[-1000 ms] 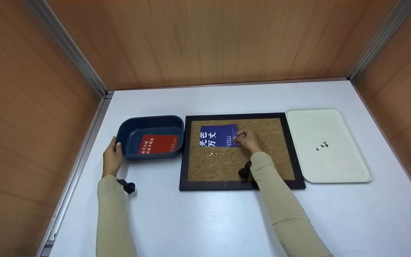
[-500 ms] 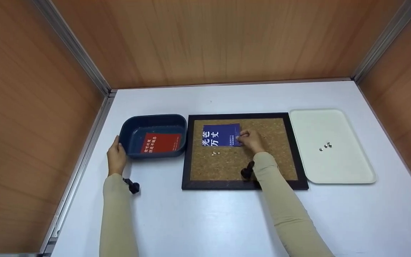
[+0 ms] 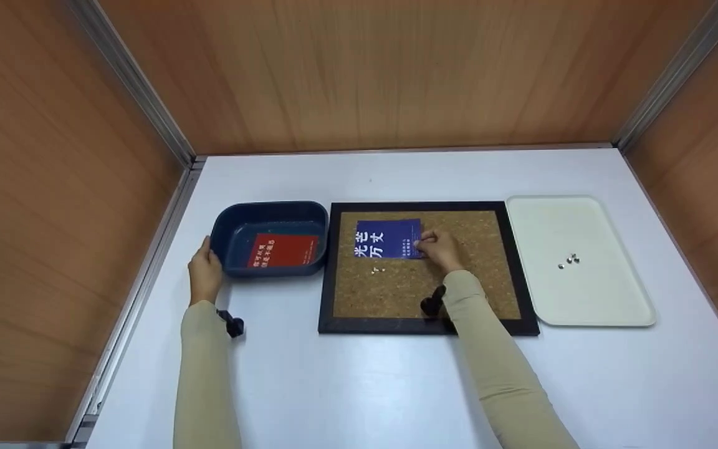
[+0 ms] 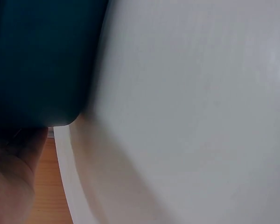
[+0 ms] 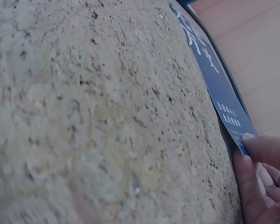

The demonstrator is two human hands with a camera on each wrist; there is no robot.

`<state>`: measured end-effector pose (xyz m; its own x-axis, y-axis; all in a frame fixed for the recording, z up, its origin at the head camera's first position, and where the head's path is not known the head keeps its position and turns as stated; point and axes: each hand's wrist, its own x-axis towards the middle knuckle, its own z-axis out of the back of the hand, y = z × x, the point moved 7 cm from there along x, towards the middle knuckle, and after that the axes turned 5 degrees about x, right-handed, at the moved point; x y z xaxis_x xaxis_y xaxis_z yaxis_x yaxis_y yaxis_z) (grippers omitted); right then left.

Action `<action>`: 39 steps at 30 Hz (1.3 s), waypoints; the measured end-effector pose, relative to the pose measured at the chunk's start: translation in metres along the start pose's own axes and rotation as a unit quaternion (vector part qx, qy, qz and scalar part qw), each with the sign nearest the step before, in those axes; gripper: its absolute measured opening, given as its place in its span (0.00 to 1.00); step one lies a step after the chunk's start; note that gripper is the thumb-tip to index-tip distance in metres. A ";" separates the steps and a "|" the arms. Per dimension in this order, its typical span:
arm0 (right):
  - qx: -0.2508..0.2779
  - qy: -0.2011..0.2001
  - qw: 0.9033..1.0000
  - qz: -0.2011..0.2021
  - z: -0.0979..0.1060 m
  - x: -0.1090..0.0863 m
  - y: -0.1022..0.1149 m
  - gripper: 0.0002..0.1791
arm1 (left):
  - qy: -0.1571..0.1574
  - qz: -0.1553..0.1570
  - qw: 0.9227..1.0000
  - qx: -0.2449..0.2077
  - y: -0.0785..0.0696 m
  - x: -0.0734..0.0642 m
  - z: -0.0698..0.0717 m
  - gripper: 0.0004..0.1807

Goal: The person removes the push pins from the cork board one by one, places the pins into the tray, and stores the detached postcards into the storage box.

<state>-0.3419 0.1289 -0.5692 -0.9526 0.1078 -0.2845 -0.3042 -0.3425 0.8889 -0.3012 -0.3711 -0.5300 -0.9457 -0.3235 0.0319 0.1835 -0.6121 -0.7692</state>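
Note:
My right hand (image 3: 442,251) pinches the lower right corner of a blue card (image 3: 388,237) with white characters, thumb on top and a finger beneath. The card lies over the upper left part of a black-framed corkboard (image 3: 384,302). In the right wrist view, the pinched corner of the card (image 5: 226,107) stands slightly off the cork. My left hand (image 3: 204,272) rests against the left side of a dark blue basin (image 3: 275,272), fingers along its outer wall. A red card (image 3: 284,249) with white characters lies inside that basin. The left wrist view shows the basin's outer wall (image 4: 42,60) beside the hand.
Small shiny pins (image 3: 378,270) sit on the cork just below the blue card. To the board's right is a pale tray (image 3: 596,296) holding several small metal pins (image 3: 573,258). Wood panels (image 3: 396,75) enclose the white table (image 3: 359,386) at the back and sides.
The head view has shifted slightly, so everything appears a little further right. Both hands keep their places, at the blue card's corner and the basin's side.

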 end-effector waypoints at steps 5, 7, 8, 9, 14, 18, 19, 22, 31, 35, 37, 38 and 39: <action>0.018 -0.005 1.000 0.013 -0.001 -0.001 0.000 0.13 | -0.002 -0.004 1.000 0.006 0.000 0.001 0.000 0.26; 0.018 -0.011 1.000 0.014 -0.001 0.000 0.001 0.13 | -0.006 -0.006 1.000 0.007 0.000 0.001 0.000 0.26; 0.018 -0.012 1.000 0.012 -0.001 0.000 0.001 0.12 | -0.006 -0.006 1.000 0.006 -0.001 0.001 0.000 0.26; 0.018 -0.014 1.000 0.011 0.000 0.001 0.002 0.12 | -0.007 -0.006 1.000 0.006 -0.001 0.001 0.000 0.26; 0.037 -0.017 0.999 0.002 0.000 0.001 0.002 0.11 | -0.011 -0.008 1.000 0.009 -0.002 0.000 0.001 0.26; 0.035 -0.020 0.999 0.012 0.001 0.001 0.005 0.11 | -0.009 -0.004 1.000 0.015 -0.003 -0.001 0.000 0.26; 0.033 -0.021 0.999 0.014 0.002 0.001 0.005 0.11 | -0.009 -0.002 1.000 0.015 -0.003 -0.001 0.000 0.26; 0.026 -0.023 0.999 0.020 0.002 0.000 0.006 0.11 | -0.006 0.003 1.000 0.018 -0.002 -0.001 -0.001 0.26; 0.021 -0.008 1.000 0.018 0.005 -0.003 0.003 0.14 | -0.006 0.008 1.000 0.013 0.000 0.000 0.000 0.26; 0.041 -0.001 0.999 0.004 0.006 -0.004 0.003 0.16 | -0.012 0.005 1.000 0.008 -0.001 0.000 0.000 0.26; 0.056 0.003 0.998 -0.008 0.006 -0.004 0.003 0.17 | -0.014 0.005 1.000 0.007 -0.001 0.000 0.000 0.26; 0.064 0.004 0.998 -0.013 0.007 -0.004 0.003 0.17 | -0.014 0.006 1.000 0.006 -0.001 0.000 0.000 0.26; 0.069 0.007 0.997 -0.018 0.007 -0.004 0.004 0.18 | -0.013 0.007 1.000 0.003 -0.001 0.000 0.000 0.26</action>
<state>-0.3389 0.1336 -0.5623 -0.9413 0.1052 -0.3209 -0.3363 -0.2062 0.9189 -0.3016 -0.3705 -0.5293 -0.9359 -0.3504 0.0372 0.1989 -0.6123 -0.7652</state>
